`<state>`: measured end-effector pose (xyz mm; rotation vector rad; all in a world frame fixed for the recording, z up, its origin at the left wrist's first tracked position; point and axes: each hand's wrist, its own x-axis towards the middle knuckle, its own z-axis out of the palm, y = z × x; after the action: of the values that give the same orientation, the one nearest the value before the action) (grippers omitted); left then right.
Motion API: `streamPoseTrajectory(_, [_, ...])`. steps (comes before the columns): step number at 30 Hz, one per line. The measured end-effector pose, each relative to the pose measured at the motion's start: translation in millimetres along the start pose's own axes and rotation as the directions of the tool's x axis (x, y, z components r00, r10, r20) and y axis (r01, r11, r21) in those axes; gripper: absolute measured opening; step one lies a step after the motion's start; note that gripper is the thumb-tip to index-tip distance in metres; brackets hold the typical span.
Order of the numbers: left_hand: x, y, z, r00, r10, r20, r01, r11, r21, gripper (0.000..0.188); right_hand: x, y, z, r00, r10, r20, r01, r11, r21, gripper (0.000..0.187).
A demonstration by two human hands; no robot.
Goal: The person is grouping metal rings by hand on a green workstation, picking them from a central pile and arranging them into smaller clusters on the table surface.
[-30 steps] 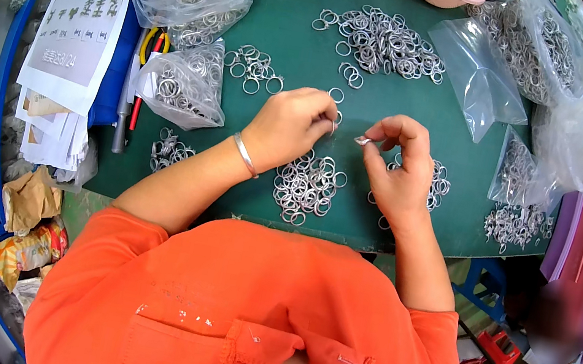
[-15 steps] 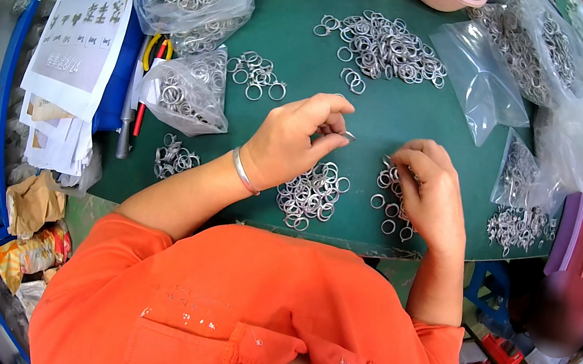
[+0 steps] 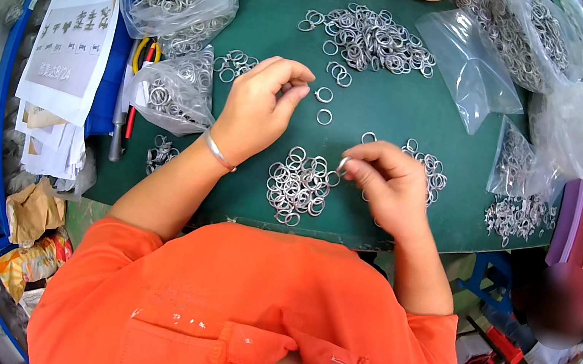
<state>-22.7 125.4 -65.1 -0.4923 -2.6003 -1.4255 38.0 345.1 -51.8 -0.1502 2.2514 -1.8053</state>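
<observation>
My right hand [image 3: 394,190] pinches a single silver metal ring [image 3: 343,164] between thumb and forefinger. It is just right of a pile of silver rings [image 3: 298,185] near the front of the table, and partly covers another group of rings [image 3: 428,170]. My left hand [image 3: 258,103] hovers at the middle left, thumb and forefinger a little apart, with no ring visible between them; its other fingers are curled and partly hidden. To the right of its fingertips lie two separate rings, one farther [image 3: 324,95] and one nearer [image 3: 325,117]. A small ring group [image 3: 234,64] sits behind its wrist.
A large heap of rings [image 3: 380,41] lies at the back of the green table [image 3: 273,13]. Ring-filled plastic bags [image 3: 176,89] stand at left, with more at back right. A flat clear bag [image 3: 471,73] and small metal pieces [image 3: 516,220] lie at right. Printed sheets [image 3: 70,52] hang at far left.
My left hand has moved left and back, away from two rings now lying on the table. My right hand has moved left from the right-hand group and now holds a ring.
</observation>
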Motion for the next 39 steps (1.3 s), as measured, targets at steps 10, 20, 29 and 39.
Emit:
streamPoseTrajectory(10, [-3,-16,29,0.983,0.118,0.143,-0.148,0.964,0.221,0.021,49,13,33,0.937,-0.343,-0.065,0.211,0.705,-0.677,0.013])
streamPoseTrajectory(20, [-5,-21,27,0.977,0.164,0.134,-0.191,0.957,0.218,0.017,62,18,39,0.942,-0.334,-0.026,0.229,0.7,-0.676,0.017])
streamPoseTrajectory(29, [-3,-21,18,0.975,0.209,0.073,-0.22,0.954,0.203,0.015,66,16,38,0.963,-0.268,0.032,0.227,0.742,-0.631,0.017])
streamPoseTrajectory(39, [-2,-19,21,0.985,0.127,0.12,-0.157,0.944,0.292,0.025,42,3,13,0.998,0.058,-0.028,-0.053,0.984,0.172,0.012])
